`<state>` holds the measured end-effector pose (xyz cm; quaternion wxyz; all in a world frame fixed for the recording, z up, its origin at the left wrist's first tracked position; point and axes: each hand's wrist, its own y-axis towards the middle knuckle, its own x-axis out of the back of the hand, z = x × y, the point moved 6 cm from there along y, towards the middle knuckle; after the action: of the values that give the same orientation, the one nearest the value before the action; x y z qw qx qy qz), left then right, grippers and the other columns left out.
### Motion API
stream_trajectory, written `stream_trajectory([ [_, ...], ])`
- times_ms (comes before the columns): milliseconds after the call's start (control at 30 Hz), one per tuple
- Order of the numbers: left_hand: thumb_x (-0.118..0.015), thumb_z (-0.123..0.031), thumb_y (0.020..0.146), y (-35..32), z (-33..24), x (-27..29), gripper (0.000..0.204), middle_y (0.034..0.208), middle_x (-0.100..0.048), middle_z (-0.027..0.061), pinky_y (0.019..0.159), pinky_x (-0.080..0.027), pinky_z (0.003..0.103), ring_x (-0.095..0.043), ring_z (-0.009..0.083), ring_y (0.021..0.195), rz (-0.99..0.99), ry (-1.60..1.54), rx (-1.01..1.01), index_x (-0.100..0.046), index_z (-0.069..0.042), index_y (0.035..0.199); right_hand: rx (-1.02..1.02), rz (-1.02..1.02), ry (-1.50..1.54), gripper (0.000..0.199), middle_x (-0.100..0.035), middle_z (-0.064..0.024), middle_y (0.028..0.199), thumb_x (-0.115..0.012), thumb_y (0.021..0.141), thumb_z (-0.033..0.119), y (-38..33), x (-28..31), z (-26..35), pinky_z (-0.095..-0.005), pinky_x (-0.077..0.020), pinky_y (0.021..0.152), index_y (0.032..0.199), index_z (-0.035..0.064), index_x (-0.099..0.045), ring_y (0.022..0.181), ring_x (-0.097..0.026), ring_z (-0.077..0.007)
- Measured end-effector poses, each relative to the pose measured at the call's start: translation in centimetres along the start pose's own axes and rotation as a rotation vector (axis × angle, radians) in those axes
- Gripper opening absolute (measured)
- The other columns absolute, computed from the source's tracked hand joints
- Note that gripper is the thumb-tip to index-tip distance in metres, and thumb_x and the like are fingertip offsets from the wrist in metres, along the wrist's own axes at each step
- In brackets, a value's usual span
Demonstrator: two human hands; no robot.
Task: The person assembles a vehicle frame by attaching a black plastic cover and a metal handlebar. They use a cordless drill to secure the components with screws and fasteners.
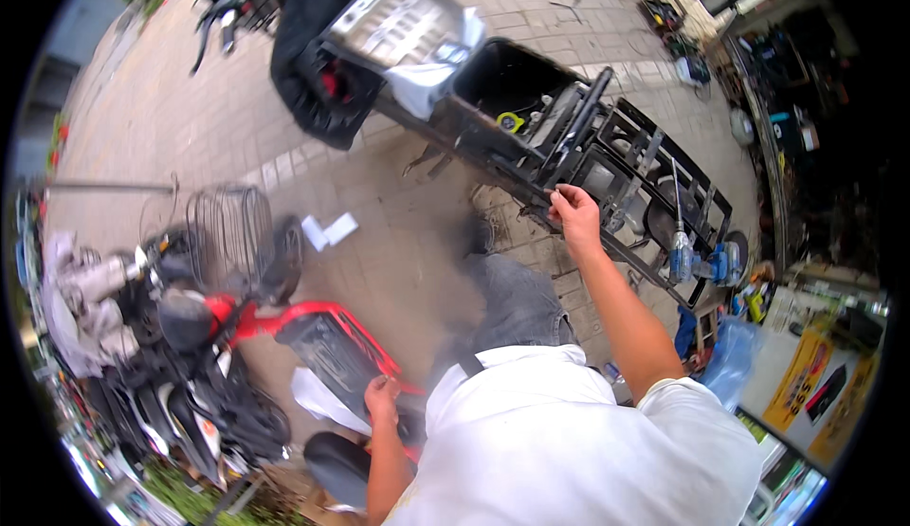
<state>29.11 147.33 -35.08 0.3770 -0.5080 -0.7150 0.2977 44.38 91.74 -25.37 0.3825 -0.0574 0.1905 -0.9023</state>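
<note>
My right hand [575, 213] is held out beside the black metal frame [654, 161] of a stripped electric scooter, thumb and fingers pinched together. Whatever is between them is too small to make out. Down at the left, my left hand [382, 398] is curled closed above a red scooter [327, 313] with a dark footboard; its fingers hide what they may hold. A white sheet [322, 401] lies close to that hand. On the rear of the black frame rests a blue cordless drill [697, 263] with a long bit. A yellow ring-shaped part [510, 122] sits in the open black compartment [493, 76].
White paper pieces [329, 230] lie on the paving near a wire basket [229, 237]. Several parked scooters [180, 412] crowd the left. At right are a cluttered shop front [796, 137], blue plastic sheeting [730, 360] and a box with yellow labels [773, 408].
</note>
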Motion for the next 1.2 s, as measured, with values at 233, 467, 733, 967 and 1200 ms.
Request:
stream_trajectory([
  [233, -0.062, -0.005, 0.088, 5.7, -18.6, -10.5, 0.013, 0.084, -0.062, 0.0051, 0.063, -0.05, 0.025, -0.06, 0.0138, 0.071, 0.2, 0.214, -0.242, -0.056, -0.002, 0.099, -0.183, -0.43, 0.233, 0.025, -0.062, -0.0052, 0.09, -0.063, 0.09, 0.011, 8.7, 6.5, -5.6, -0.027, -0.0521, 0.06, 0.112, -0.0007, -0.059, 0.069, -0.058, -0.0122],
  [467, -0.062, -0.008, 0.089, 5.3, -30.8, -26.4, 0.013, 0.09, -0.062, 0.0049, 0.067, -0.048, 0.025, -0.059, 0.0117, 0.075, 0.522, 0.392, -0.224, -0.055, -0.003, 0.099, -0.407, -0.287, 0.052, 0.027, -0.064, -0.0055, 0.084, -0.065, 0.088, 0.012, 10.7, 3.6, -8.7, -0.0271, -0.0475, 0.055, 0.111, -0.0007, -0.061, 0.065, -0.058, -0.0129],
  [733, -0.056, -0.011, 0.087, 5.1, -33.2, -41.5, 0.008, 0.09, -0.06, 0.0033, 0.078, -0.052, 0.034, -0.061, 0.0173, 0.084, 0.932, 0.717, -0.013, -0.055, -0.01, 0.095, -0.212, -0.587, -0.082, 0.025, -0.069, -0.0137, 0.088, -0.071, 0.076, 0.01, 8.8, 3.2, -7.9, -0.0327, -0.0518, 0.072, 0.099, -0.0004, -0.067, 0.08, -0.067, -0.0232],
  [967, -0.062, -0.038, 0.088, 2.1, -29.3, -50.0, 0.025, 0.078, -0.05, -0.0028, 0.072, -0.044, 0.033, -0.051, 0.0147, 0.079, 0.793, 0.875, 0.226, -0.053, -0.016, 0.082, -0.142, -0.558, 0.019, 0.027, -0.068, -0.0173, 0.093, -0.071, 0.076, 0.012, 8.9, 2.6, -9.2, -0.0353, -0.0515, 0.077, 0.1, 0.0004, -0.068, 0.086, -0.067, -0.0299],
  [1200, -0.051, -0.044, 0.095, 1.5, -23.9, -56.3, 0.032, 0.086, -0.056, -0.0024, 0.068, -0.045, 0.028, -0.05, 0.0133, 0.079, 0.786, 0.784, 0.271, -0.06, -0.014, 0.095, -0.088, -0.549, 0.048, 0.026, -0.067, -0.0168, 0.091, -0.071, 0.075, 0.013, 9.3, 2.6, -7.9, -0.0346, -0.0513, 0.075, 0.097, -0.0002, -0.068, 0.083, -0.066, -0.0291],
])
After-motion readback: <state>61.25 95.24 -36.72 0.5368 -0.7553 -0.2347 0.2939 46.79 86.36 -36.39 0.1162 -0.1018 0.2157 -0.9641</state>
